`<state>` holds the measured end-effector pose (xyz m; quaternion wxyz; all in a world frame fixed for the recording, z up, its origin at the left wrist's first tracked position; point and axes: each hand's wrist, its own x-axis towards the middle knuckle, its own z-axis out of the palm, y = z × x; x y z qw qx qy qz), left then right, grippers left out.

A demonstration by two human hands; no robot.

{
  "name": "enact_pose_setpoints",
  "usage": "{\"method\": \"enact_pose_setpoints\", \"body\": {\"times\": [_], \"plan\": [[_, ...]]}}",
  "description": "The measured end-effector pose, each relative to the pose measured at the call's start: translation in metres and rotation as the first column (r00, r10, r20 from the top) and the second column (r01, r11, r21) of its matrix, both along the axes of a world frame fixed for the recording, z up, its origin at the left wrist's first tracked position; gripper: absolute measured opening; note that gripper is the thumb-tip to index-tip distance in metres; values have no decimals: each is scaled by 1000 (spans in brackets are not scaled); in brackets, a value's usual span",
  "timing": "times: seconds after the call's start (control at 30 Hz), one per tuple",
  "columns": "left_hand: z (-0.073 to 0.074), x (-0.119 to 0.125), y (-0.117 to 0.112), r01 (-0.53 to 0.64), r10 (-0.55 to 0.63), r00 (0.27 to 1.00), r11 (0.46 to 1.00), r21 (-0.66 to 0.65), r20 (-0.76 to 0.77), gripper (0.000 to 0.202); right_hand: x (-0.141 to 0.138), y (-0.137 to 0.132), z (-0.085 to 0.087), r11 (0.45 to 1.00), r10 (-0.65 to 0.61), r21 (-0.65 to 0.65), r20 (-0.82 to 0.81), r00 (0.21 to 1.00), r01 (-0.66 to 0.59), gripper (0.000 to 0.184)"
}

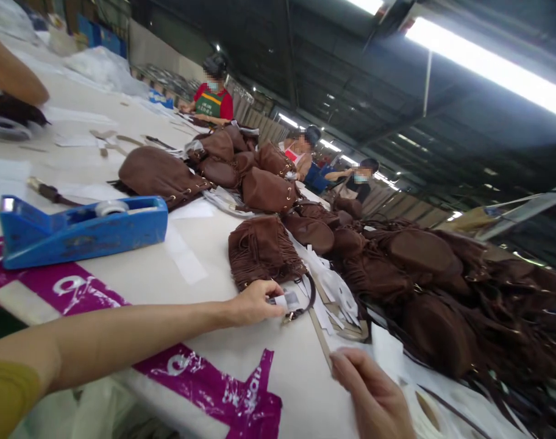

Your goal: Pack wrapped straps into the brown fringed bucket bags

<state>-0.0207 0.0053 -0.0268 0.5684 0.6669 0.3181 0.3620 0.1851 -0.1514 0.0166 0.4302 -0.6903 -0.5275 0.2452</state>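
At the near side of a pale work table [300,378], viewed at a slant: a heap of dark brown bags [424,256] covers the far right, with more bags reaching back toward the middle. A purple printed band [95,286] runs along the near edge, passing under my left forearm. One fringed bag [262,244] lies on the table just beyond my left hand [255,303], near the heap. A blue tape dispenser [86,235] stands at left, partly over the band.

Right hand [369,390]: low, at the near end of a thin tan strip [322,341]; thumb and forefinger close together. I cannot tell whether they grip the strip or only touch it.

Left hand: thumb and fingers pinching a small white wrapping [289,300] at the near side of the fringed bag, inside the curve of its dark strap [313,292]. A gold-coloured clasp [287,317] sits just below the wrapping.
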Motion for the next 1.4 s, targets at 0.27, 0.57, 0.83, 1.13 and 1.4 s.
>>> {"method": "enact_pose_setpoints", "body": {"times": [0.27, 0.57, 0.83, 1.13, 1.4], "plan": [[-2, -2, 6, 5, 16, 996, 974, 225, -92, 20, -63, 68, -23, 997, 77, -2, -77, 994, -77, 33], [-11, 0, 12, 40, -6, 992, 961, 274, -124, 19, -67, 73, -35, 998, -42, -43, -37, 998, 40, 39], [0, -12, 11, 162, -158, 987, 973, 166, -40, 24, -80, 77, -35, 990, -141, 13, -38, 989, 141, 41], [3, -8, 13, 182, -171, 983, 968, -176, 72, 16, -67, 73, -37, 995, -2, -91, -411, 912, -39, 43], [4, -9, 4, 174, -174, 985, 985, -2, -1, 13, -70, 76, -54, 997, -81, -26, -367, 927, 77, 35]]}}
